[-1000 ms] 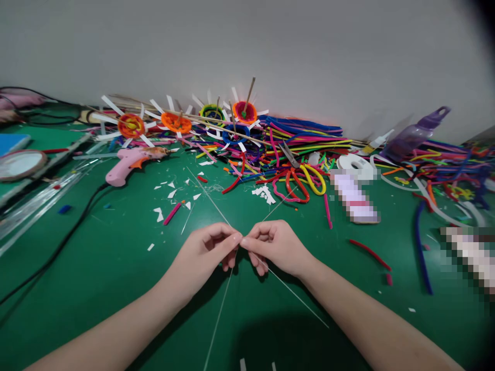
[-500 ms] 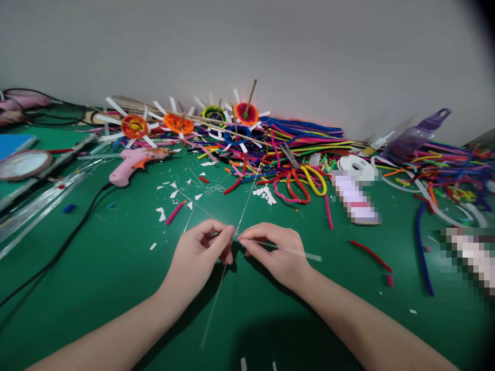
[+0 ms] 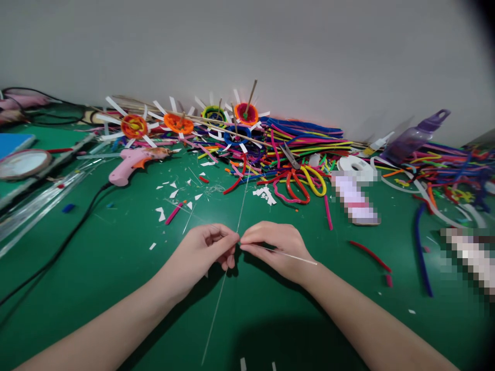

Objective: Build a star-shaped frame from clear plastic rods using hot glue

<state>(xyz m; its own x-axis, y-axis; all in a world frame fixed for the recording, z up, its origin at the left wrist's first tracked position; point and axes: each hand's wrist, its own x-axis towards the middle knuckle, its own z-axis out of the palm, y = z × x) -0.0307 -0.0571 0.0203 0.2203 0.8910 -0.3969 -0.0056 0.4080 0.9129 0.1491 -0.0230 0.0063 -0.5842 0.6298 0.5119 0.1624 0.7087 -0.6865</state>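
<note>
My left hand and my right hand meet above the green table, both pinching thin clear strips where these cross between my fingertips. One strip runs from the pinch up toward the pile of colourful pipe cleaners and down toward me. Another strip sticks out to the right over my right wrist. A third lies flat to the left of my left hand.
A pink glue gun with a black cord lies at left. Pinwheel-like flowers on sticks line the wall. Scissors with yellow and red handles, a white tape roll, a purple bottle and white paper scraps are scattered about.
The strips have been turned: the right one swung from pointing down-right toward me to lying out to the right, and one now points straight up. My hands stayed in place.
</note>
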